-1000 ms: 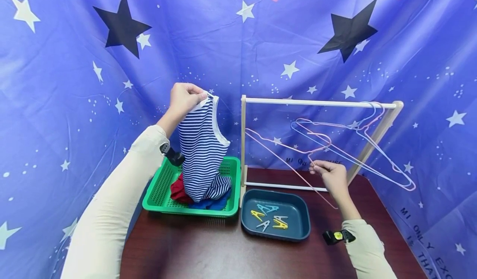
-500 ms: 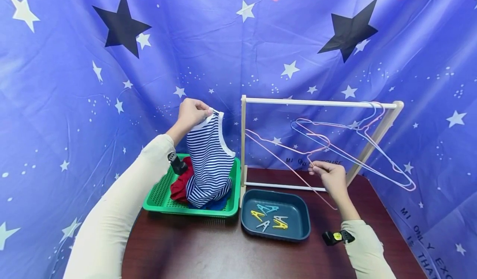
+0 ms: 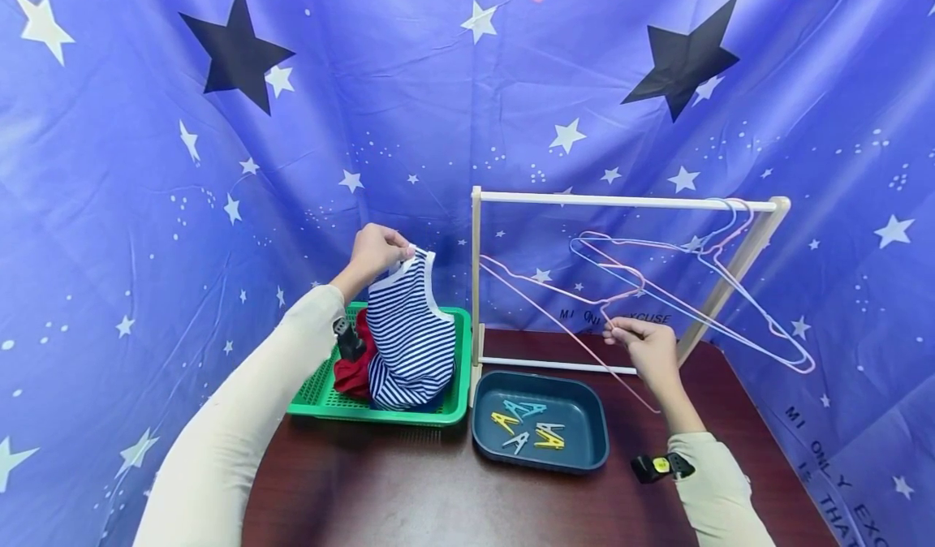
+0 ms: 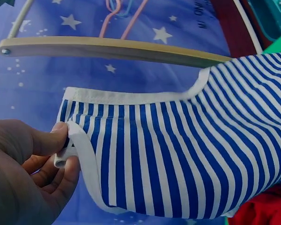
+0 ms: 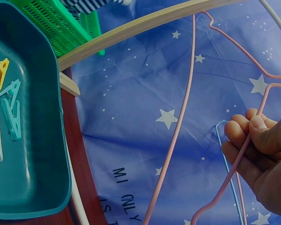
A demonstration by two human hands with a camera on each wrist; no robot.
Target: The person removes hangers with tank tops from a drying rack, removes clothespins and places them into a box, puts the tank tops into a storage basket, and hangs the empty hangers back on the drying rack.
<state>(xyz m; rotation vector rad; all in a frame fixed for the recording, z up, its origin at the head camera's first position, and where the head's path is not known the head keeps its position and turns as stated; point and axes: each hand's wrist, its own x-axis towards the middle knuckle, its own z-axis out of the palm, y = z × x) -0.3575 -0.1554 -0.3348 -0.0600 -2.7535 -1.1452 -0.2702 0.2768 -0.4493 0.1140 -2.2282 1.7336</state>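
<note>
My left hand (image 3: 378,253) pinches a blue-and-white striped tank top (image 3: 411,328) by one white-edged shoulder strap. The top hangs from the fingers, its lower part bunched in the green basket (image 3: 460,360). In the left wrist view, thumb and fingers grip the strap of the striped cloth (image 4: 164,154). At the right, my right hand (image 3: 643,351) pinches a pink hanger (image 3: 544,282) near its neck, and the hanger's long arm points left toward the rack's post. The right wrist view shows the thumb pressing the pink wire (image 5: 240,157) against the fingers.
A wooden drying rack (image 3: 628,201) with a white rail stands behind; pink and blue hangers (image 3: 730,287) hang at its right end. Several yellow, blue and grey clothespins lie in a dark blue tray (image 3: 595,450). Red cloth (image 3: 353,378) lies in the basket.
My left hand has come down with the tank top, moving slightly right, and more of the cloth now gathers in the basket. The right hand and pink hanger have hardly moved.
</note>
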